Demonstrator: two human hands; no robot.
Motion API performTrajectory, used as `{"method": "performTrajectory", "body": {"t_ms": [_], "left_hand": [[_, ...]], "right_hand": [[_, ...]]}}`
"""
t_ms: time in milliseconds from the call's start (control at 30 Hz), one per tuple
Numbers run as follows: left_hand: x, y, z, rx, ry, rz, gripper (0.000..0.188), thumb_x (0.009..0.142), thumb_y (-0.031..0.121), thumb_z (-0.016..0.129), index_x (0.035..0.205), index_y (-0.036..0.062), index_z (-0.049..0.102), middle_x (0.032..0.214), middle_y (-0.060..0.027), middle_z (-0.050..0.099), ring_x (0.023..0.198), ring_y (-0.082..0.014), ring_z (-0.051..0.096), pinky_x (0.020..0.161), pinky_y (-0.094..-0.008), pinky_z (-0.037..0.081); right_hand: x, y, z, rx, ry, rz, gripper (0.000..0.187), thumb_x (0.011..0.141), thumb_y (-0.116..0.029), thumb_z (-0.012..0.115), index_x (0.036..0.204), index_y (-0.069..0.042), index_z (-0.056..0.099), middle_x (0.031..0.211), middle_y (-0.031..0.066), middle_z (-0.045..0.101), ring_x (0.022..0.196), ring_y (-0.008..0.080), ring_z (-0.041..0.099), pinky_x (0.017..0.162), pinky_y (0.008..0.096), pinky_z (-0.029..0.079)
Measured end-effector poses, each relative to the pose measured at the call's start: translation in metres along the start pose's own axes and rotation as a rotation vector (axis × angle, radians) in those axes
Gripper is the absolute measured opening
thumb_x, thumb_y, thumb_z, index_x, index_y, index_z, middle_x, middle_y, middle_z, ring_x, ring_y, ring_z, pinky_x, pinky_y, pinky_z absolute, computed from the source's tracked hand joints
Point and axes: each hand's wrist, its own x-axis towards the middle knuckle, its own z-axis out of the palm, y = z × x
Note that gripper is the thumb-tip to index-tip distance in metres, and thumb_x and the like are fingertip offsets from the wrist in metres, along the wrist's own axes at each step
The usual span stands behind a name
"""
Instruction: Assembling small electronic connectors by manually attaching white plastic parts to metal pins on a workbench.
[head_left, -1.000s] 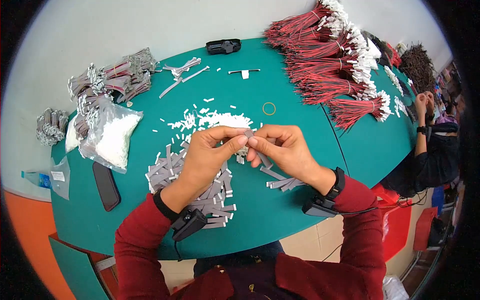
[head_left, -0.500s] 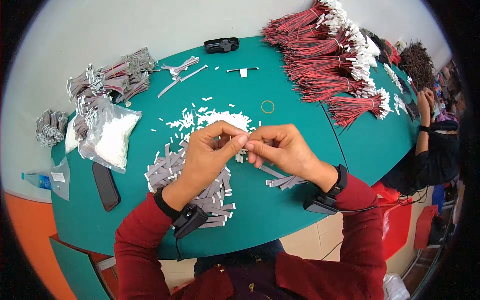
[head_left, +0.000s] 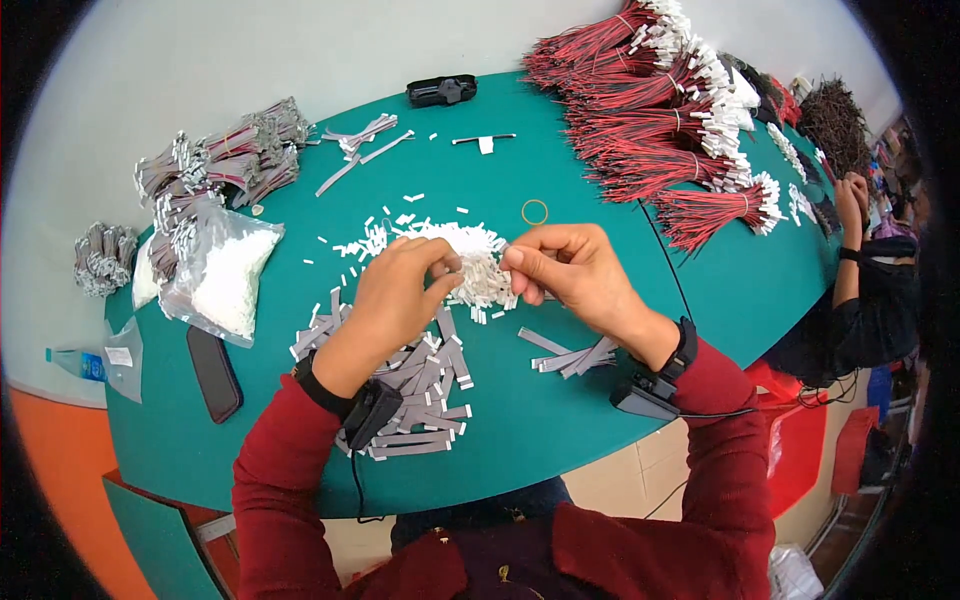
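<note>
My left hand (head_left: pixel 395 295) hangs over the left side of a pile of small white connector housings (head_left: pixel 485 278). Its fingers are curled, with thumb and forefinger a little apart and nothing visible between them. At the pile's right edge, my right hand (head_left: pixel 570 275) is closed in a pinch. Only a tiny greyish edge shows at its fingertips, too small to name. Below my left hand lies a heap of short grey flat ribbon cables (head_left: pixel 415 440) with white ends. Several more grey ribbon cables (head_left: pixel 570 355) lie below my right hand.
Red-black wire bundles (head_left: pixel 670 125) fill the far right. Grey cable bundles (head_left: pixel 230 150), a clear bag of white pieces (head_left: pixel 235 275) and a phone (head_left: pixel 213 372) are at left. A rubber band (head_left: pixel 535 212) and black case (head_left: pixel 442 90) lie beyond. A co-worker's arm (head_left: pixel 850 235) shows at right.
My hands, fingertips together before, have come apart. The left has drawn back to the left over the white pile; the right has shifted slightly right and up, still pinched.
</note>
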Motion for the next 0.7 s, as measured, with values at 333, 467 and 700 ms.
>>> {"method": "performTrajectory", "body": {"t_ms": [333, 467, 700], "left_hand": [[-0.0045, -0.0029, 0.0062, 0.043, -0.122, -0.062, 0.015, 0.069, 0.014, 0.07, 0.077, 0.0037, 0.061, 0.071, -0.009, 0.059, 0.067, -0.0255, 0.056, 0.063, -0.0359, 0.043], [-0.0036, 0.0006, 0.004, 0.02, -0.102, -0.084, 0.014, 0.07, 0.013, 0.069, 0.077, 0.0032, 0.062, 0.073, -0.0103, 0.06, 0.068, -0.0267, 0.057, 0.063, -0.0362, 0.044], [-0.0046, -0.003, 0.0069, 0.068, -0.057, -0.04, 0.011, 0.071, 0.011, 0.067, 0.078, 0.0033, 0.062, 0.074, -0.0113, 0.061, 0.071, -0.0279, 0.058, 0.064, -0.0367, 0.045]], "right_hand": [[-0.0013, -0.0008, 0.0015, -0.031, -0.01, -0.004, 0.017, 0.088, -0.015, 0.057, 0.085, 0.001, 0.063, 0.068, 0.0021, 0.061, 0.058, 0.005, 0.054, 0.051, 0.0176, 0.043], [-0.0011, -0.0015, 0.0019, -0.037, -0.014, -0.01, 0.017, 0.088, -0.015, 0.057, 0.084, 0.001, 0.063, 0.068, 0.0021, 0.061, 0.058, 0.005, 0.054, 0.051, 0.0178, 0.043], [-0.0013, -0.0005, 0.0019, -0.046, -0.026, -0.016, 0.018, 0.089, -0.015, 0.056, 0.084, 0.001, 0.063, 0.068, 0.0024, 0.061, 0.057, 0.0052, 0.054, 0.051, 0.0182, 0.043]]}}
